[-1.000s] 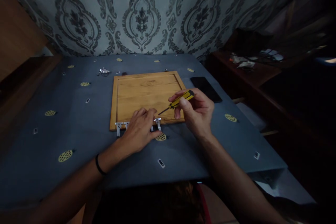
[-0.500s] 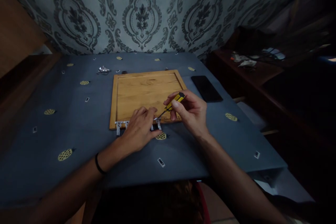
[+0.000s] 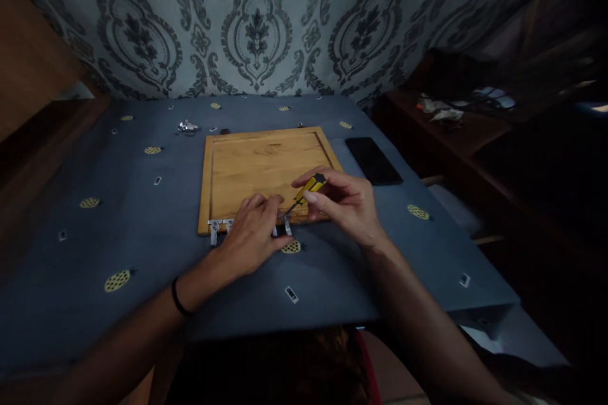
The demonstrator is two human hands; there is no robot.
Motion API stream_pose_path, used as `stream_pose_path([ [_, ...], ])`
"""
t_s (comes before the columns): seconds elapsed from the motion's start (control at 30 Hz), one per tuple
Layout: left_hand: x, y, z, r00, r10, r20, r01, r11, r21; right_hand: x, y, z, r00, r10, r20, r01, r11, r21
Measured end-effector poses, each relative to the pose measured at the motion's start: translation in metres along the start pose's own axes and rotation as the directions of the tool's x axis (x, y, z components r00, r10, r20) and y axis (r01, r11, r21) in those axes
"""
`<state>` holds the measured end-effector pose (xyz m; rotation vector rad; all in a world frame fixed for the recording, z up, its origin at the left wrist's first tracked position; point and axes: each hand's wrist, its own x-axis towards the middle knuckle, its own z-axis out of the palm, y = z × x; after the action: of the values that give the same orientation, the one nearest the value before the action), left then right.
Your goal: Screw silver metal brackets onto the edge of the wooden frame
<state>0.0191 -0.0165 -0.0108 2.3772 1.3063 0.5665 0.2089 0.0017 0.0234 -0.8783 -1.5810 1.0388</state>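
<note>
A framed wooden cabinet door (image 3: 266, 171) lies flat on the cloth-covered table, with metal hinges along its near edge. My right hand (image 3: 349, 205) is closed around a yellow and black screwdriver (image 3: 308, 190). The tool slants down to the left, its tip at the rightmost hinge (image 3: 287, 224). Over the near edge rests my left hand (image 3: 254, 231), index finger and thumb on either side of that hinge, partly covering the metal parts. Left of this hand, another hinge (image 3: 214, 231) sits at the door's corner.
A black phone (image 3: 373, 160) lies right of the door. Loose metal pieces (image 3: 187, 128) are at the back left, and a small dark object (image 3: 225, 131) is behind the door. A patterned wall (image 3: 256, 25) rises behind the table. Cluttered dark furniture (image 3: 427, 120) stands at the right.
My right hand and the screwdriver have shifted slightly left and down, and the handle has turned a little. My left hand and the door stay in place.
</note>
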Motion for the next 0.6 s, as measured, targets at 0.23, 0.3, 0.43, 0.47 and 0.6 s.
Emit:
stream_pose_path([
  [0.23,0.0000,0.0014,-0.0017,1.000,-0.008,-0.009,0.008,1.000,0.000,0.0002,0.0043,0.0056,0.993,0.059,-0.101,-0.053,0.996,0.067],
  [0.3,0.0003,0.0020,-0.0025,1.000,-0.010,-0.003,0.010,1.000,-0.002,0.0012,0.0033,0.0049,0.996,0.053,-0.070,-0.047,0.996,0.078],
  [0.43,0.0008,0.0036,-0.0041,1.000,-0.016,0.026,0.016,1.000,0.001,0.0026,0.0007,0.0038,1.000,0.017,-0.018,-0.016,0.999,0.042],
  [0.47,0.0008,0.0038,-0.0043,0.999,-0.020,0.028,0.020,1.000,0.004,0.0024,0.0008,0.0044,1.000,0.013,-0.028,-0.012,0.999,0.035],
  [0.6,0.0002,0.0030,-0.0037,1.000,-0.024,0.009,0.024,1.000,-0.001,0.0001,0.0034,0.0089,0.980,-0.045,-0.194,0.056,0.997,0.048],
])
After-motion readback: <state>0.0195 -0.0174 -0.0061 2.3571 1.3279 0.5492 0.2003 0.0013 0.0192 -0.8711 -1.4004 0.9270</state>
